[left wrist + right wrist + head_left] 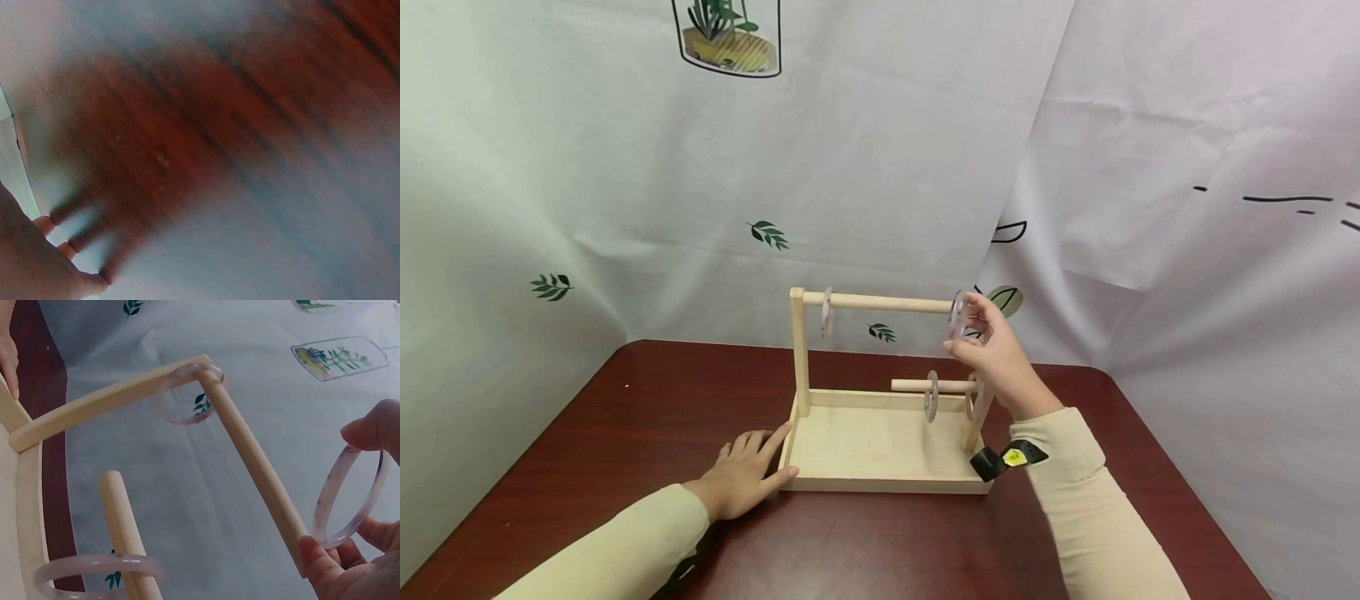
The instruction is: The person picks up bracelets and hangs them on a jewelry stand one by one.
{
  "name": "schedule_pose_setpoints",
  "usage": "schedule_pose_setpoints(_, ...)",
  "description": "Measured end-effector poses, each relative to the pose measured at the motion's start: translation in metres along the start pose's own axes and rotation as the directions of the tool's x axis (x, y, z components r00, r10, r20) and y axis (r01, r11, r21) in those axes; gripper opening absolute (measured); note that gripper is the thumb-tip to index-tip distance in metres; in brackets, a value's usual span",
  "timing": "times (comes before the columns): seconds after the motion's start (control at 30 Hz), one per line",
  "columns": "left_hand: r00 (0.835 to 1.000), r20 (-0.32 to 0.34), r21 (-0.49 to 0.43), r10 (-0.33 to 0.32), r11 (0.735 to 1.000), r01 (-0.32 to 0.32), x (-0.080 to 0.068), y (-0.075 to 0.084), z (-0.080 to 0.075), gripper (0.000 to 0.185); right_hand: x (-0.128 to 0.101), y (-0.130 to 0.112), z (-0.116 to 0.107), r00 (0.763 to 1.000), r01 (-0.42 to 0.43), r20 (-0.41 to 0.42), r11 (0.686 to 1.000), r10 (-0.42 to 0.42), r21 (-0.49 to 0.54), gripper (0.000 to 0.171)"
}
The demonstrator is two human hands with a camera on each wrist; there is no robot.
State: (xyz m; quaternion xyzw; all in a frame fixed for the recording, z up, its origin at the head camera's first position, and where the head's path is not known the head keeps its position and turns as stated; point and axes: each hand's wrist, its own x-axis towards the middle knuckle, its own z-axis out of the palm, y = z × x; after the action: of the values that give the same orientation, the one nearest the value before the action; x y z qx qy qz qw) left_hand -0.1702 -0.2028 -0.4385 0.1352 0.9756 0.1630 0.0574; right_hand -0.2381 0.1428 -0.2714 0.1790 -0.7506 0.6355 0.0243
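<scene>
Head view: my right hand [996, 354] pinches a pale translucent bangle [350, 497] at the upper wooden rod's [250, 450] free end; left hand [745, 475] spread flat, steadying the wooden rack [880, 450] on the desk [587, 433]. Next, I judge: align bangle with rod tip.

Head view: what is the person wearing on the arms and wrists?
Both arms wear long cream sleeves, left sleeve and right sleeve, ending at the wrists. A black strap with a small yellow tag circles the right wrist. Both hands are bare, with no gloves or rings visible.
</scene>
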Motion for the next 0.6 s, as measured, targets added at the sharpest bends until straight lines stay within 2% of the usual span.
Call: schedule_pose_setpoints(0.6, 1.0, -0.01, -0.006, -0.002, 1.0, 0.002, 0.0, 0.001, 0.0, 0.077, 0.008, 0.009, -0.017, 0.998, -0.057, -0.035, 0.992, 0.054, -0.113, 0.078)
